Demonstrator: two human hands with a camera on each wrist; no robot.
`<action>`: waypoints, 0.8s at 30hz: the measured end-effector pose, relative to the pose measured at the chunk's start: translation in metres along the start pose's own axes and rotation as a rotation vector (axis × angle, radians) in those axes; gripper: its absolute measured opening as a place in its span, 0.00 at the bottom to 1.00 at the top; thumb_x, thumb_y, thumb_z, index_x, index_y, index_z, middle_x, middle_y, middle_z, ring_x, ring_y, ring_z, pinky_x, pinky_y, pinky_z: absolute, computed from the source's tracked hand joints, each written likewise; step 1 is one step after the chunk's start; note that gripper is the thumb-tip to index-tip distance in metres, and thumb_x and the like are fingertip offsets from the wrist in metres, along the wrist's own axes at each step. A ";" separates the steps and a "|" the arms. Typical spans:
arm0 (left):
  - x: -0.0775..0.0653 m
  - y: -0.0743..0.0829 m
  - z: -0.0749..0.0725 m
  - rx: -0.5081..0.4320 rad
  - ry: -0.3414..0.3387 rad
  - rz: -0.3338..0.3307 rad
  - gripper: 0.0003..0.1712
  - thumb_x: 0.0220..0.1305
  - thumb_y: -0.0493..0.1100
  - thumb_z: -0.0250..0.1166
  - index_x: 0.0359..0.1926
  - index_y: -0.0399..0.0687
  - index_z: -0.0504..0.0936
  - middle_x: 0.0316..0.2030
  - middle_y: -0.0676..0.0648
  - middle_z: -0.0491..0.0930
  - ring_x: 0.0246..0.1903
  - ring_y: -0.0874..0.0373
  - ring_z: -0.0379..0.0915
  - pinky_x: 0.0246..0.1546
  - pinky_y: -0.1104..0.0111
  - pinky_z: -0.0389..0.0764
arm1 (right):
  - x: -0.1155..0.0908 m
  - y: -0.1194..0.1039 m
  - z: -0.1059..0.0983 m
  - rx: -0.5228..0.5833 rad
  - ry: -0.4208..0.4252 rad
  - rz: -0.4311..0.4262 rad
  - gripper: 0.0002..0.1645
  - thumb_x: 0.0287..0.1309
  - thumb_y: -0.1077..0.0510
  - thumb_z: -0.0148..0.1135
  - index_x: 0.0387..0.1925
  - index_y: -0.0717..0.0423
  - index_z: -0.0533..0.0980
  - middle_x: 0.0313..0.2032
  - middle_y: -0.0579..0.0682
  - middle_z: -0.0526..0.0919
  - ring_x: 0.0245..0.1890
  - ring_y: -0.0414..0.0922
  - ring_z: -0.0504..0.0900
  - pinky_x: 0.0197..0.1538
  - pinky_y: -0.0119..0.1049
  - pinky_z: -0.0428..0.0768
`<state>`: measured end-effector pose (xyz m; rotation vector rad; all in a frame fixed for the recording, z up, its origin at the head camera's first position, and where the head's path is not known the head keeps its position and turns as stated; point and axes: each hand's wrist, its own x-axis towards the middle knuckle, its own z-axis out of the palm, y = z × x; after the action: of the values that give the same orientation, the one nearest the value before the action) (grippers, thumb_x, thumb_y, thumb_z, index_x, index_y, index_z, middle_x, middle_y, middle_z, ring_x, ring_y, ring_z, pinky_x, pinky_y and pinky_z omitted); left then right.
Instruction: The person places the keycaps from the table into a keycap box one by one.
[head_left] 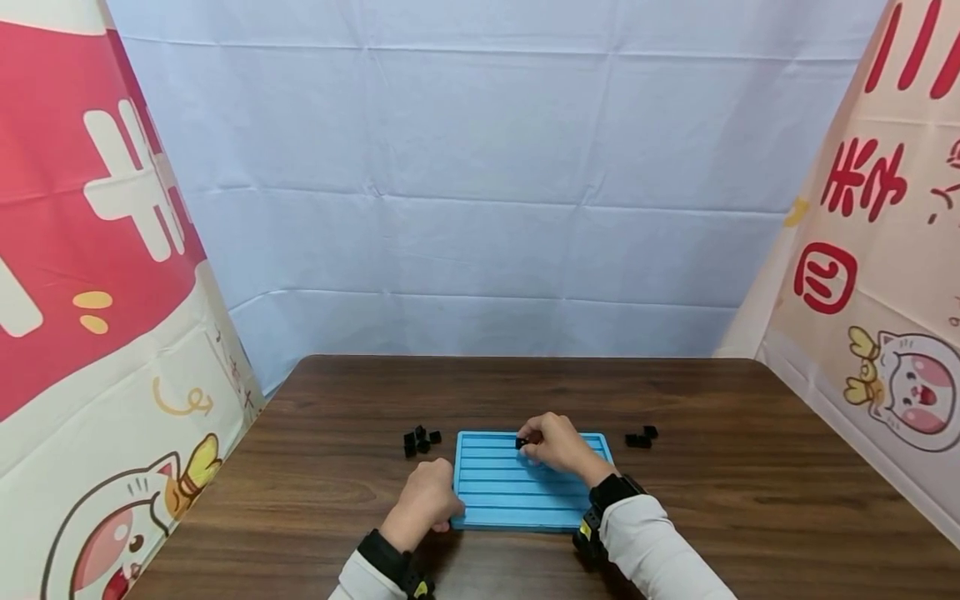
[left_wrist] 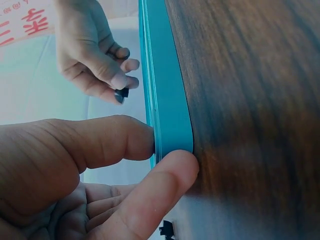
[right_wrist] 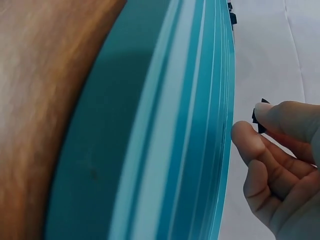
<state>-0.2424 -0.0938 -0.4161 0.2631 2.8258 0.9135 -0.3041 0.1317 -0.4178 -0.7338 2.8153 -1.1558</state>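
Note:
A blue tray (head_left: 517,502) with parallel raised ridges lies on the wooden table. My left hand (head_left: 429,497) holds its near left corner; in the left wrist view the thumb (left_wrist: 137,137) presses the rim and a finger lies along the outer side wall. Over the far part of the tray, my right hand (head_left: 558,446) pinches a small black piece (head_left: 520,442) between thumb and fingertips. The right wrist view shows this black piece (right_wrist: 257,119) above the ridges, angular in outline and partly hidden by the thumb.
Several small black pieces (head_left: 422,439) lie in a cluster on the table left of the tray. A few more black pieces (head_left: 641,437) lie to its right. A pale blue cloth (head_left: 480,208) hangs behind the table (head_left: 337,467), with printed cloths at both sides.

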 end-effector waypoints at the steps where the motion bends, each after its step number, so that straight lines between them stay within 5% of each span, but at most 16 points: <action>1: 0.000 0.000 0.000 0.001 0.000 0.000 0.08 0.47 0.28 0.67 0.20 0.37 0.76 0.10 0.45 0.71 0.09 0.55 0.72 0.12 0.67 0.72 | 0.001 0.000 0.001 0.007 -0.005 0.005 0.10 0.55 0.69 0.62 0.40 0.65 0.78 0.27 0.47 0.78 0.24 0.43 0.79 0.26 0.33 0.75; 24: 0.001 0.001 0.000 0.033 0.017 -0.042 0.08 0.47 0.31 0.68 0.22 0.37 0.75 0.11 0.45 0.71 0.09 0.56 0.72 0.10 0.68 0.71 | 0.015 -0.016 0.025 0.006 -0.074 -0.006 0.08 0.53 0.69 0.64 0.37 0.63 0.80 0.23 0.46 0.78 0.19 0.39 0.76 0.24 0.33 0.76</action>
<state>-0.2432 -0.0928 -0.4154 0.1995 2.8522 0.8657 -0.3059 0.0987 -0.4230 -0.7681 2.7503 -1.1134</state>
